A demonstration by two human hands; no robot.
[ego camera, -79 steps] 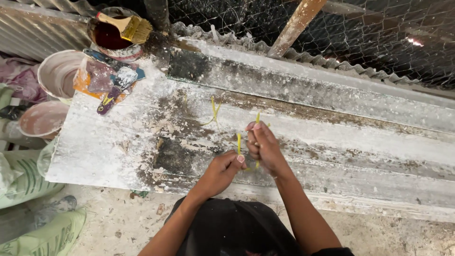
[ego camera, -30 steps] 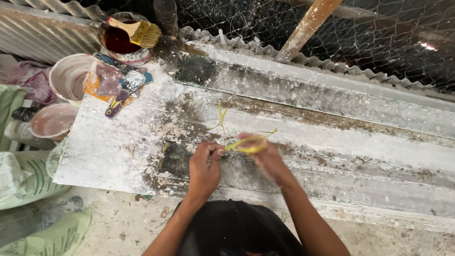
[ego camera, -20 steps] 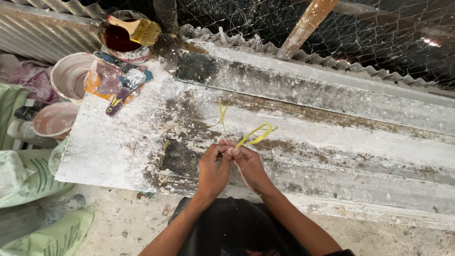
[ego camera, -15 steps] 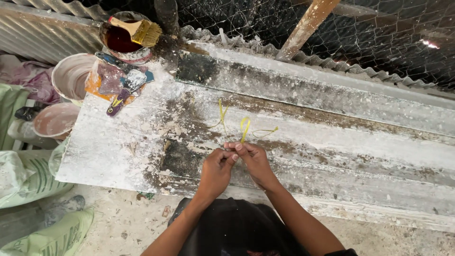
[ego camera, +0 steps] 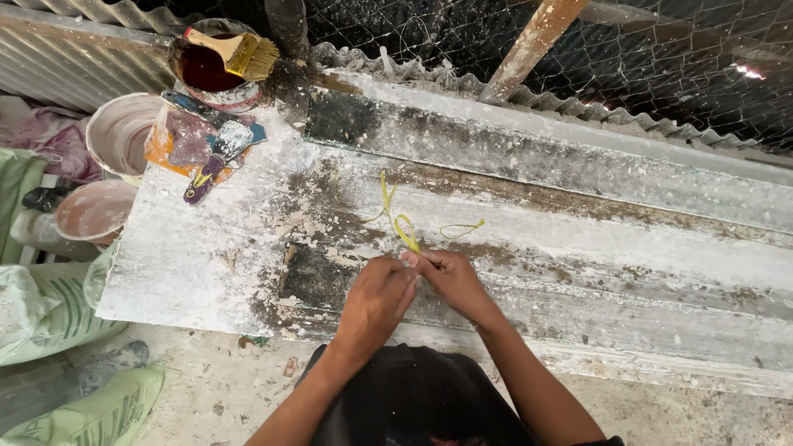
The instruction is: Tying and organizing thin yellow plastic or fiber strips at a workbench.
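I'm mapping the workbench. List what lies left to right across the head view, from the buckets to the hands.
White bucket → scraper with purple handle → paint can topped by a brush → left hand → yellow string → right hand.

Rough outdoor work yard or building site, by the look of the fittings. Corrugated metal sheeting (ego camera: 74, 49) along the back, wire mesh fencing (ego camera: 661, 58) behind a weathered, paint-caked plank counter (ego camera: 578, 239). Paint tin (ego camera: 211, 70) with a brush (ego camera: 235, 49) laid across it, stained plastic buckets (ego camera: 120, 132), a putty scraper (ego camera: 211, 161), filled sacks (ego camera: 49, 306) on the gritty concrete floor (ego camera: 215, 396).
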